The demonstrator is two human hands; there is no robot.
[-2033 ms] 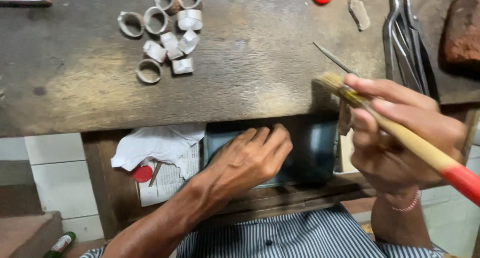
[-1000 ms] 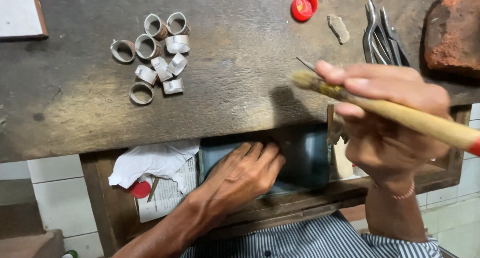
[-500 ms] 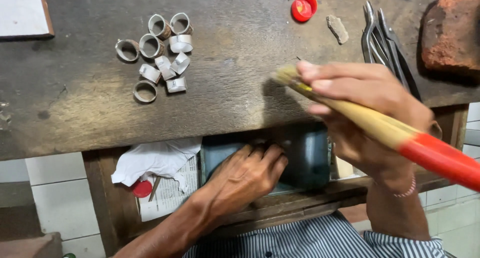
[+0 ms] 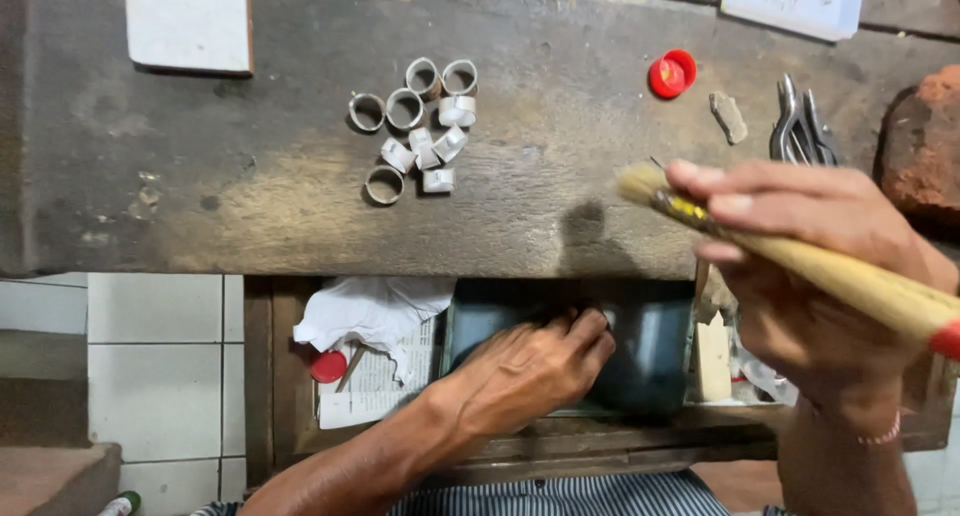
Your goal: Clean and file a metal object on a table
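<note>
My right hand [image 4: 815,276] grips a paintbrush [image 4: 790,251] with a pale wooden handle and a red end, its bristles pointing left over the worn wooden bench [image 4: 250,206]. A thin metal pin sticks out beside the bristles. My left hand [image 4: 530,371] rests palm down inside the open drawer [image 4: 600,436] under the bench, on a dark metal tray [image 4: 650,346], fingers together, with nothing visibly in it. A cluster of several silver ring bands [image 4: 418,126] lies on the bench, left of the brush.
A red bottle cap [image 4: 672,74], a small stone chip [image 4: 729,116], metal pliers [image 4: 800,126] and a reddish brick [image 4: 925,141] sit on the bench at right. A white tile [image 4: 188,21] lies at top left. Crumpled white paper [image 4: 370,311] and another red cap [image 4: 327,366] lie in the drawer.
My right hand has swung the brush about over the bench edge; its bristles now sit further right than half a second ago. The left hand stays in the drawer.
</note>
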